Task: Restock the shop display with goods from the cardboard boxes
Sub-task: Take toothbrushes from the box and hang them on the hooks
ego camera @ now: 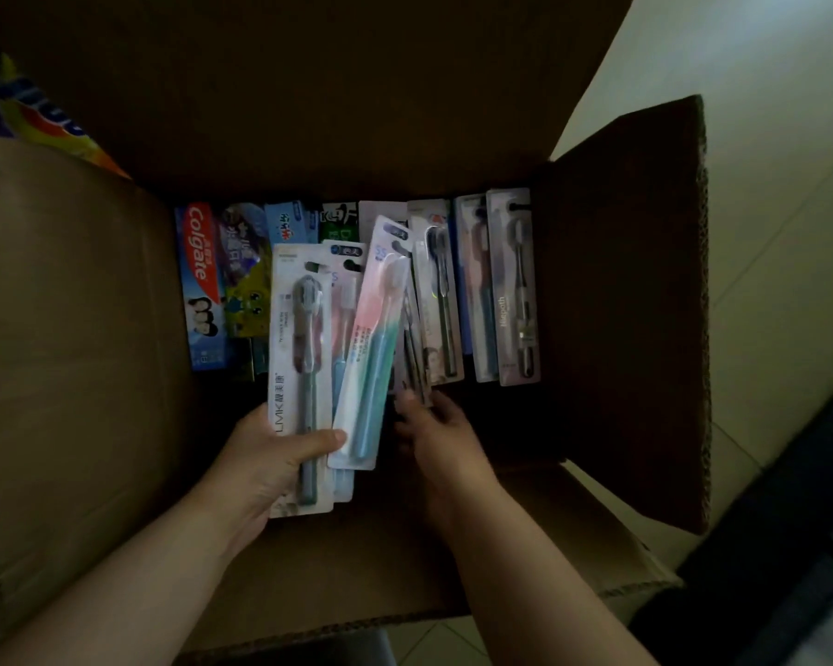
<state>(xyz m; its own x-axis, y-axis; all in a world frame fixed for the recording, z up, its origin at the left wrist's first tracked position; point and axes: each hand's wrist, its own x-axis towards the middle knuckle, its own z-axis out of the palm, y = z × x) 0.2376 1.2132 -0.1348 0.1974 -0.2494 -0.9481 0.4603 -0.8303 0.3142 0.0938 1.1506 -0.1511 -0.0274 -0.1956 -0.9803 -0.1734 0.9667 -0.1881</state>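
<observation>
Toothbrush blister packs (309, 367), light, stiff, slippery, best pinched at lower card edges, are fanned in left hand (265, 463) over cardboard box (635, 300); right hand (434, 435) fingers another, grip unclear.

Brown cardboard box (92, 329); red-and-blue toothpaste carton (202, 286); pink-to-green toothbrush pack (371, 343).

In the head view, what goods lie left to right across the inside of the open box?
Colgate toothpaste box → LMK toothbrush pack in the left hand → pink-and-green toothbrush pack → dark toothbrush pack → Hiepath toothbrush pack by the right wall.
</observation>
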